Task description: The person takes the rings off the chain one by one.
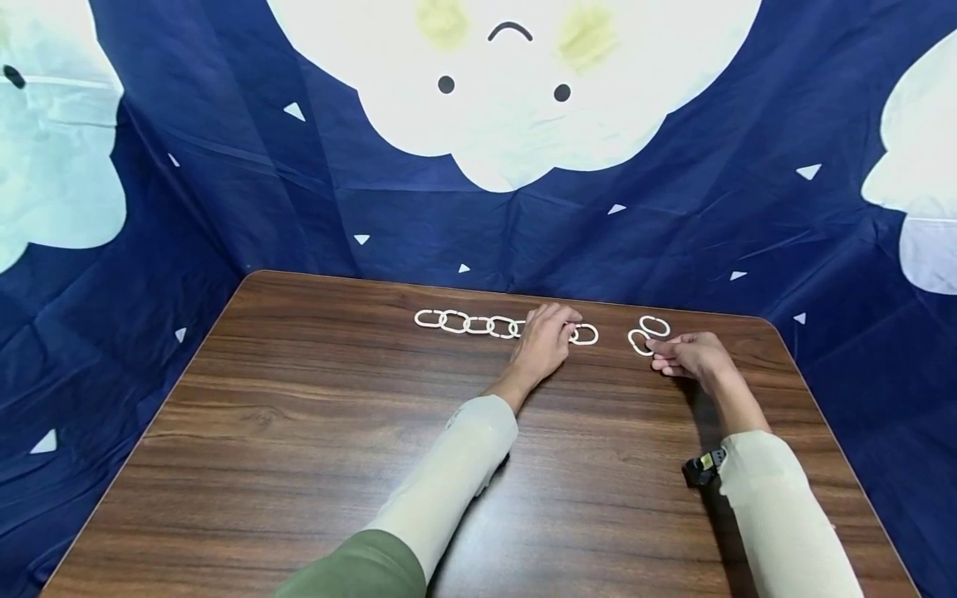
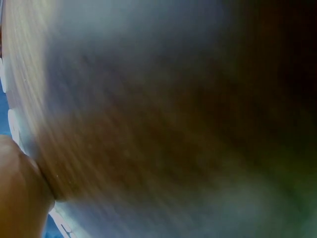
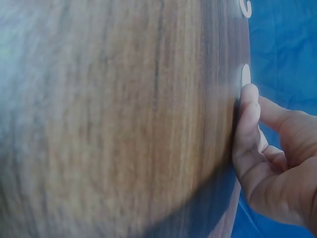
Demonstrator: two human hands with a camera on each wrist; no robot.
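A chain of white plastic links lies along the far side of the brown table, interlocked in a row. My left hand rests over the right part of this chain and hides some links; the chain's end link shows just to the right of it. Farther right, my right hand pinches a separate white link between thumb and fingers. Another loose link lies right behind that one. In the right wrist view, the fingers meet at the pale edge of the link.
The wooden table has a far edge close behind the links. Dark blue cloth with white cloud prints hangs around the back and sides. The left wrist view is mostly blurred wood.
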